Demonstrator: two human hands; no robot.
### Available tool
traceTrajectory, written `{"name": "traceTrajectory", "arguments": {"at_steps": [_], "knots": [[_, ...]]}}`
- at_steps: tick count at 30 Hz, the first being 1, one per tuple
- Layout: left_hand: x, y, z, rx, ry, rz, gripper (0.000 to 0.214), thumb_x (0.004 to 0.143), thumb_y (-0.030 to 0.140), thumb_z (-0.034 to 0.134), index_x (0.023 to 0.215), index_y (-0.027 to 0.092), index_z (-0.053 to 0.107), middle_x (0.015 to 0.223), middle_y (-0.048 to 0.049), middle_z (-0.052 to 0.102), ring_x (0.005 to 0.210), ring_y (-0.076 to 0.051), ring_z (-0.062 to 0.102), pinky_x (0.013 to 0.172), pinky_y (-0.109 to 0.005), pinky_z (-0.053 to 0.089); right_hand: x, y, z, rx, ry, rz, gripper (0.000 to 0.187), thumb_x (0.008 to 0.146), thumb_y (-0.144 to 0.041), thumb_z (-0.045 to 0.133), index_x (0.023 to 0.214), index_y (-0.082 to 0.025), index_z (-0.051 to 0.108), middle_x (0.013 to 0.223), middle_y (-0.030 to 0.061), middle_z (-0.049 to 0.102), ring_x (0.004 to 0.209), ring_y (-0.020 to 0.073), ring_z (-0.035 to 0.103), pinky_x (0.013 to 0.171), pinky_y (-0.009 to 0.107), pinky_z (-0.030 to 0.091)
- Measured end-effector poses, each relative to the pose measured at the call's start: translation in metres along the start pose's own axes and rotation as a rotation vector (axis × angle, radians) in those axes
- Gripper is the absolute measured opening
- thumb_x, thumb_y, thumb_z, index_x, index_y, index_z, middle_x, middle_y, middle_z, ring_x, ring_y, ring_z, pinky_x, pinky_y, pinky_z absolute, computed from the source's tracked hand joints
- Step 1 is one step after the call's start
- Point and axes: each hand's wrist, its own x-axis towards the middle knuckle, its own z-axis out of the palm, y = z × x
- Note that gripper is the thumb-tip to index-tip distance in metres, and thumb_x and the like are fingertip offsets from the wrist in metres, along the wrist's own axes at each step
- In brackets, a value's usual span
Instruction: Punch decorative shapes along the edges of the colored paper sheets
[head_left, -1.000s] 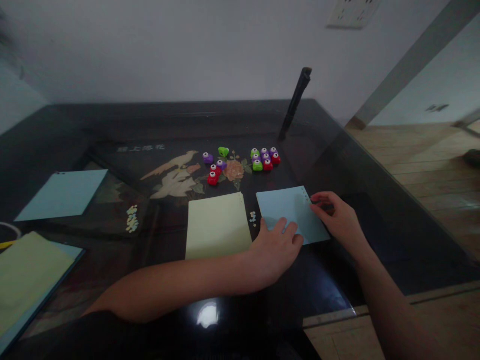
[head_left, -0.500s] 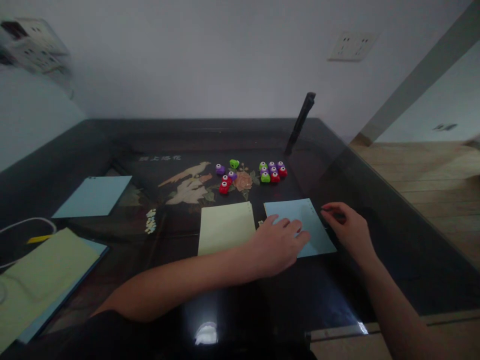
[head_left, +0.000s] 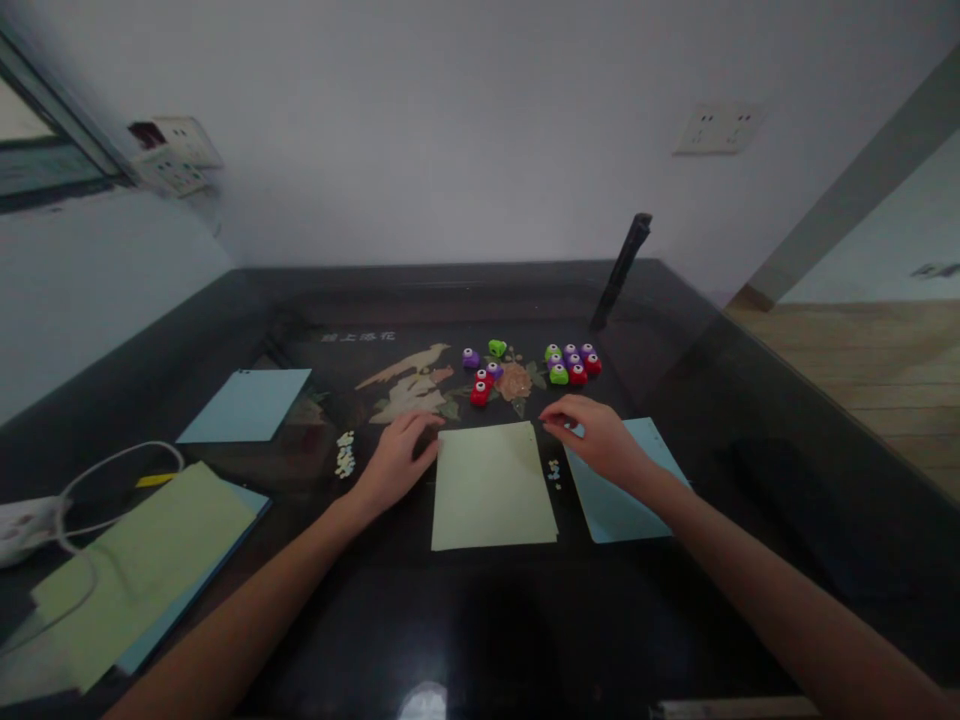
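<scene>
A small stack of pale yellow-green sheets [head_left: 493, 490] lies on the dark table between my hands. My left hand [head_left: 397, 455] is at its upper left corner, thumb and fingers apart, with nothing visible in it. Over the upper left of the light blue sheets [head_left: 622, 500], my right hand [head_left: 592, 432] has its fingertips drawn together close to the yellow stack's upper right corner. Whatever the fingertips hold, if anything, is too small to tell. Tiny pale pieces [head_left: 554, 474] lie in the gap between the two stacks. More such pieces [head_left: 345, 455] sit left of my left hand.
Purple, green and red eye-like pieces form a loose group [head_left: 480, 392] and a tight cluster [head_left: 577, 374] behind the sheets. A black stick-like object [head_left: 621, 270] stands farther back. At left are a blue sheet [head_left: 246, 405], more yellow paper [head_left: 150, 560] and a white cable [head_left: 112, 462].
My left hand has moved from the blue sheets to the left of the yellow stack. My right hand has moved left from the blue stack's right edge. The view has shifted.
</scene>
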Motion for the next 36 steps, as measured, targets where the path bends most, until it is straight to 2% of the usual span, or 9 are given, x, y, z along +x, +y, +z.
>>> {"name": "traceTrajectory", "arguments": {"at_steps": [2, 7, 10, 19, 24, 29, 31, 33, 36], "knots": [[-0.002, 0.0, 0.004, 0.024, -0.016, -0.001, 0.028, 0.088, 0.025, 0.052, 0.115, 0.019, 0.054, 0.117, -0.0105, 0.058, 0.112, -0.025, 0.051, 0.095, -0.044, 0.041, 0.011, 0.003, 0.014, -0.064, -0.071, -0.02, 0.018, 0.081, -0.021, 0.062, 0.098, -0.019, 0.065, 0.095, 0.0072, 0.065, 0.085, 0.021, 0.059, 0.078, 0.035, 0.048], [-0.007, 0.004, 0.008, 0.152, -0.091, -0.038, 0.055, 0.082, 0.044, 0.061, 0.129, 0.021, 0.047, 0.126, -0.0125, 0.052, 0.117, -0.032, 0.045, 0.095, -0.051, 0.035, 0.016, 0.014, 0.027, -0.234, -0.25, -0.066, 0.071, 0.067, -0.044, 0.076, 0.127, -0.011, 0.056, 0.111, 0.0159, 0.058, 0.101, 0.0307, 0.053, 0.086, 0.043, 0.046], [-0.011, 0.004, 0.009, 0.189, -0.095, -0.047, 0.061, 0.08, 0.048, 0.063, 0.131, 0.02, 0.047, 0.126, -0.0135, 0.051, 0.116, -0.033, 0.044, 0.093, -0.05, 0.035, 0.012, 0.016, 0.028, -0.293, -0.274, -0.066, 0.082, 0.064, -0.051, 0.075, 0.131, -0.01, 0.053, 0.112, 0.0169, 0.056, 0.101, 0.0321, 0.052, 0.083, 0.045, 0.047], [-0.011, 0.006, 0.005, 0.171, -0.111, -0.033, 0.053, 0.079, 0.045, 0.066, 0.125, 0.024, 0.052, 0.122, -0.0105, 0.052, 0.113, -0.031, 0.045, 0.091, -0.046, 0.035, 0.009, 0.01, 0.028, -0.301, -0.254, -0.059, 0.07, 0.066, -0.047, 0.075, 0.126, -0.016, 0.058, 0.109, 0.0128, 0.057, 0.098, 0.0295, 0.052, 0.083, 0.043, 0.045], [-0.01, 0.011, 0.002, 0.141, -0.104, -0.037, 0.051, 0.077, 0.042, 0.068, 0.12, 0.023, 0.051, 0.122, -0.0099, 0.054, 0.114, -0.031, 0.045, 0.091, -0.044, 0.035, 0.01, 0.007, 0.03, -0.107, -0.169, -0.02, 0.043, 0.069, -0.022, 0.076, 0.109, -0.016, 0.065, 0.104, 0.0099, 0.061, 0.094, 0.024, 0.053, 0.084, 0.037, 0.043], [-0.01, 0.008, 0.005, 0.084, -0.046, -0.053, 0.038, 0.075, 0.032, 0.069, 0.108, 0.021, 0.052, 0.107, -0.0058, 0.063, 0.104, -0.028, 0.055, 0.093, -0.044, 0.032, 0.011, 0.006, 0.03, 0.065, -0.154, 0.056, 0.029, 0.069, -0.011, 0.07, 0.098, -0.016, 0.065, 0.089, 0.0048, 0.065, 0.076, 0.0169, 0.055, 0.069, 0.029, 0.044], [-0.011, 0.007, 0.006, 0.0, -0.013, -0.1, 0.027, 0.077, 0.027, 0.066, 0.101, 0.022, 0.054, 0.099, -0.0033, 0.065, 0.095, -0.024, 0.059, 0.092, -0.042, 0.035, 0.012, 0.006, 0.029, 0.125, -0.155, 0.09, 0.025, 0.07, -0.011, 0.067, 0.094, -0.017, 0.065, 0.086, 0.0039, 0.065, 0.071, 0.0152, 0.055, 0.065, 0.028, 0.043], [-0.01, 0.006, 0.007, -0.155, 0.026, -0.174, 0.02, 0.078, 0.028, 0.064, 0.094, 0.021, 0.055, 0.092, -0.002, 0.066, 0.084, -0.021, 0.061, 0.082, -0.036, 0.042, 0.013, 0.005, 0.027, 0.221, -0.167, 0.132, 0.018, 0.073, -0.014, 0.064, 0.091, -0.016, 0.065, 0.083, 0.0036, 0.066, 0.069, 0.0144, 0.057, 0.063, 0.028, 0.044], [-0.008, 0.006, 0.007, -0.51, 0.068, -0.326, 0.025, 0.074, 0.035, 0.067, 0.088, 0.02, 0.054, 0.077, 0.0003, 0.063, 0.07, -0.018, 0.061, 0.064, -0.029, 0.047, 0.014, 0.003, 0.022, 0.434, -0.211, 0.2, 0.014, 0.076, -0.021, 0.062, 0.089, -0.016, 0.063, 0.082, 0.0045, 0.067, 0.074, 0.0158, 0.062, 0.066, 0.028, 0.046]]}}
